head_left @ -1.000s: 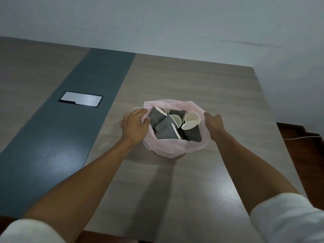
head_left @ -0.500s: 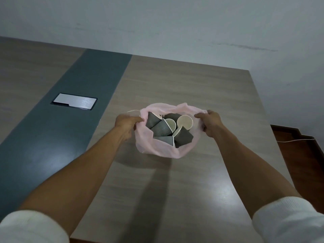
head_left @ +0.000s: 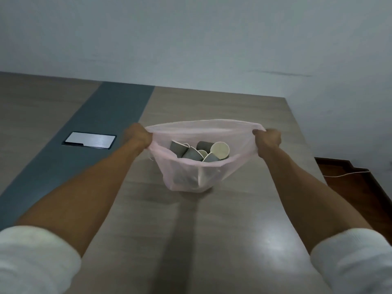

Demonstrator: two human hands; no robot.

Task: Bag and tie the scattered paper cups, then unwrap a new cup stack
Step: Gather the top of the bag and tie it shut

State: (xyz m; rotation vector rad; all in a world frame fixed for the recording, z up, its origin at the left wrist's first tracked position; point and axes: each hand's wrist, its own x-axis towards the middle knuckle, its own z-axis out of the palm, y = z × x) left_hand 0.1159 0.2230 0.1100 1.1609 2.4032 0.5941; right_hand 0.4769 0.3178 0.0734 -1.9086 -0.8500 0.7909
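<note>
A thin pink plastic bag [head_left: 186,177] hangs stretched wide between my hands, its mouth pulled open. Inside lie several grey paper cups [head_left: 192,154] with cream insides, tumbled together, one showing its open cream mouth [head_left: 220,150]. My left hand [head_left: 139,135] grips the bag's left rim in a fist. My right hand [head_left: 268,139] grips the right rim the same way. The bag's bottom sits at or just above the wooden table [head_left: 212,230]; I cannot tell if it touches.
A dark blue-grey strip [head_left: 63,166] runs along the table's left part, with a silver rectangular cover plate [head_left: 90,140] set in it. The table's right edge drops to a brown floor [head_left: 360,187] with a white cable [head_left: 347,174]. A pale wall stands behind.
Both hands closed on the bag's rim, rose and moved apart, stretching the mouth wide and lifting the bag with the cups off its slumped position on the table.
</note>
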